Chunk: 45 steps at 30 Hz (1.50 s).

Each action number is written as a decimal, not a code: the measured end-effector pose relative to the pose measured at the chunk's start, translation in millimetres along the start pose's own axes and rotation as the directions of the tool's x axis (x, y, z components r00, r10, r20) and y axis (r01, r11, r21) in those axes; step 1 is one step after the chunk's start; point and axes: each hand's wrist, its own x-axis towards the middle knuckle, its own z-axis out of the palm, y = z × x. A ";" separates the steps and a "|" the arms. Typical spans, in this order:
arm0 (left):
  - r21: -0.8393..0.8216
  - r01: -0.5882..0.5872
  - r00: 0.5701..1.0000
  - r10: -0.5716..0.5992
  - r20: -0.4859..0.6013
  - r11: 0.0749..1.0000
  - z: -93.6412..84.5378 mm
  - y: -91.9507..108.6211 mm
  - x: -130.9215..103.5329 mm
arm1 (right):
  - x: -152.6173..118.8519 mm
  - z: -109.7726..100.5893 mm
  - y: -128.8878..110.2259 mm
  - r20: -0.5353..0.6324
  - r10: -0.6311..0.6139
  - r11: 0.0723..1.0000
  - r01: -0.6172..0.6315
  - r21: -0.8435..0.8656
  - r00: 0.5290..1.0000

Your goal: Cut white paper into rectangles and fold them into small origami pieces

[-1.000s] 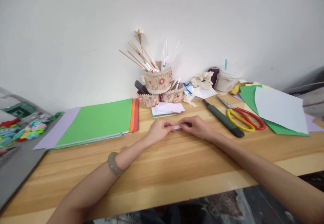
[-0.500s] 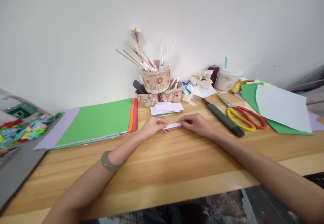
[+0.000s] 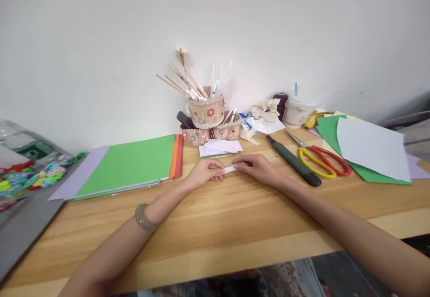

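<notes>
Soft, even indoor light on my view, light source out of frame, faint shadows on the wall (image 3: 134,41), lower edge softly blurred, wide-angle stretching toward the corners.

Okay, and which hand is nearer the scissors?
Your right hand: it pinches the strip's right end, just left of the knife and scissors. The left hand holds the other end, farther left.

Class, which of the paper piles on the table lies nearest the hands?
The small pile of white slips, just beyond the left hand. The green-topped stack lies farther left; the white-topped pile lies right of the scissors.
</notes>
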 end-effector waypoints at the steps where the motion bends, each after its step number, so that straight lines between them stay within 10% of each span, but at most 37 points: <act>1: 0.004 -0.003 1.000 0.003 0.006 1.000 -0.2 0.0 -0.2 | 0.0 -0.2 -0.7 0.007 -0.001 1.000 0.001 0.004 1.000; 32: 0.378 -0.188 0.962 0.247 -0.115 0.907 -0.3 0.8 -6.6 | 1.2 -2.8 2.3 0.056 0.048 0.998 -0.047 -0.033 0.997; 45: 0.600 -0.368 0.864 0.500 -0.062 0.710 12.7 7.6 -20.3 | -8.0 14.8 -8.4 -0.057 -0.274 0.930 0.250 -0.269 0.960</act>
